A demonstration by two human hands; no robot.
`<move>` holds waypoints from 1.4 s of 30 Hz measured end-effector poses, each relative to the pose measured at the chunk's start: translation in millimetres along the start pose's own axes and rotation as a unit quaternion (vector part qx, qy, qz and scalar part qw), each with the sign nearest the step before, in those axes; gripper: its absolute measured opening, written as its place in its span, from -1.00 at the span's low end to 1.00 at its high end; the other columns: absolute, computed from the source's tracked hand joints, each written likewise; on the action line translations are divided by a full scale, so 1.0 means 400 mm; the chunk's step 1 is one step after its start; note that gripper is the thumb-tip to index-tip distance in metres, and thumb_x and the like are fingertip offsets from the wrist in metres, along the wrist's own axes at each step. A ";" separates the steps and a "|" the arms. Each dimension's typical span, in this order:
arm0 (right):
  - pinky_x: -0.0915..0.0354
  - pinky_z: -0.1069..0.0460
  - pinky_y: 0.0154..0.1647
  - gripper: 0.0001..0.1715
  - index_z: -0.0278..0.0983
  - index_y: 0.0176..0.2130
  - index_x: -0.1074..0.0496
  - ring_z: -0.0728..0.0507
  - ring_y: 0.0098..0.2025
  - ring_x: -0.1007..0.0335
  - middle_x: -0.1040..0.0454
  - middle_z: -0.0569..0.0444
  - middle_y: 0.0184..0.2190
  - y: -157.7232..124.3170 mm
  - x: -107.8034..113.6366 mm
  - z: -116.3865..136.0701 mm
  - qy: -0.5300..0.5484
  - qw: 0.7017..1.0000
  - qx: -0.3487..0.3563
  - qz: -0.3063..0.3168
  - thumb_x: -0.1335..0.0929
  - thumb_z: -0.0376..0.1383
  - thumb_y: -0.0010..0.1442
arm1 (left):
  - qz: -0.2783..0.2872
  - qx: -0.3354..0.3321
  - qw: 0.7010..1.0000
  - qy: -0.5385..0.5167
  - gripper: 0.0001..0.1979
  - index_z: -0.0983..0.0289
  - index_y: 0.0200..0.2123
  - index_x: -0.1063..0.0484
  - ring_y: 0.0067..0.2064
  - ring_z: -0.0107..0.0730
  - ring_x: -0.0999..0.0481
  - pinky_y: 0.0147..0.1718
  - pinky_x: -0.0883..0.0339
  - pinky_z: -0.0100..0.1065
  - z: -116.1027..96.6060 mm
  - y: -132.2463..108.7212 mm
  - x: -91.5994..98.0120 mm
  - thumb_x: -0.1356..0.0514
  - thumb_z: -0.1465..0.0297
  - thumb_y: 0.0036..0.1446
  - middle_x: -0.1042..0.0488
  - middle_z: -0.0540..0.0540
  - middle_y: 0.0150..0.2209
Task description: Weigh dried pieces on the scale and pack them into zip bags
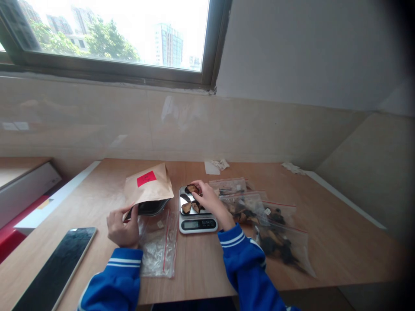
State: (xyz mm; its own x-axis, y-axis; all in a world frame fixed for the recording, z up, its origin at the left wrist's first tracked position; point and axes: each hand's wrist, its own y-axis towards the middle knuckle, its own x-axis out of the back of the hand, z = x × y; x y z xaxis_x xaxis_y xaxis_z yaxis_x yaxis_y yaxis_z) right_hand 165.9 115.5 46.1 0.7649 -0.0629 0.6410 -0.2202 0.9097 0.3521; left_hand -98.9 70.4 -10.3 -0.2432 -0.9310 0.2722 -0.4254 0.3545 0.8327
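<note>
A small digital scale (198,225) stands mid-table, with several brown dried pieces (186,208) on its metal plate. Over the plate, my right hand (209,199) pinches a dried piece (192,189) between thumb and fingers. Left of the scale, my left hand (123,225) is closed on the edge of a black tray (152,207). A brown paper bag (151,186) with a red label sits above the tray and hides its back part. Below the tray lies a clear zip bag (158,250), partly beneath it.
Several clear zip bags with dark dried pieces (279,246) lie right of the scale. A phone (58,265) rests at the left front. White paper (212,167) and crumpled tissue (221,164) are at the back edge, with another tissue (293,168) farther right. A tiled wall and window rise behind.
</note>
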 end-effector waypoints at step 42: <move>-0.14 -0.19 0.08 -0.73 -0.16 -0.13 -0.46 -0.23 0.04 -0.16 -0.29 -0.04 -0.02 -0.152 0.033 -0.062 -0.109 0.991 -0.012 -0.076 -0.24 -0.33 0.22 | 0.204 0.052 0.978 -0.001 -0.74 0.24 -0.12 -0.40 -0.02 -0.11 -0.35 0.00 -0.08 -0.06 -0.026 -0.001 -0.003 -0.06 0.38 0.11 -0.43 0.16 -0.07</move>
State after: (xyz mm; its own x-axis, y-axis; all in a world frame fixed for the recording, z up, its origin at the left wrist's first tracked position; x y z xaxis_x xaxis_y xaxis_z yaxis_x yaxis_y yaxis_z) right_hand 204.6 69.5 16.2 0.6384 -0.2850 0.7150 -0.0952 0.8925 0.4408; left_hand -89.4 70.3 -6.1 -0.4130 -0.7107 0.5695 -0.3791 0.7028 0.6020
